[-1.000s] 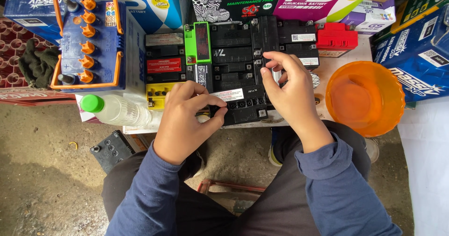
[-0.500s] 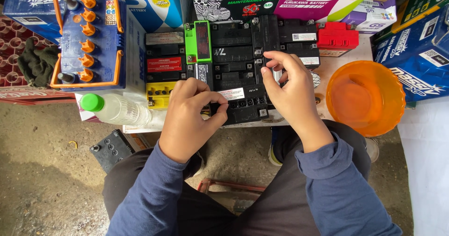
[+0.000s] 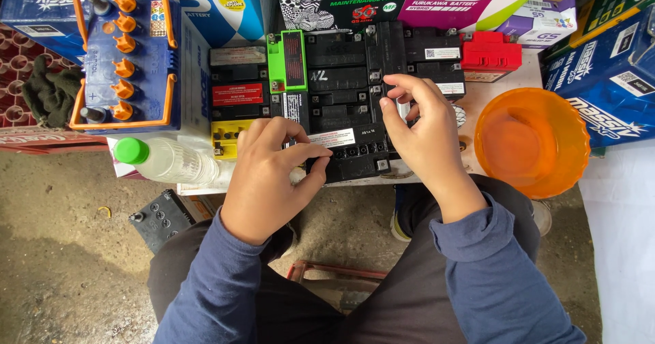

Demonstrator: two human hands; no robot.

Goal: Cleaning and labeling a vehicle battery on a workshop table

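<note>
A small black battery [image 3: 351,156] with a white label lies at the front of a cluster of small batteries on a low table [image 3: 481,98]. My left hand [image 3: 273,173] pinches its near left edge, thumb and fingertips right at the label. My right hand [image 3: 426,136] curls over the battery's right end, its fingertips on the top face. What sits under those fingers is hidden. Both my sleeves are dark blue.
A green-topped battery [image 3: 286,61], a red one [image 3: 491,51] and a yellow one [image 3: 228,136] sit in the cluster. A blue battery with orange caps [image 3: 129,57] and a green-capped bottle [image 3: 164,160] are left, an orange bowl [image 3: 532,139] right. Cartons line the back. A black battery [image 3: 160,214] lies on the ground.
</note>
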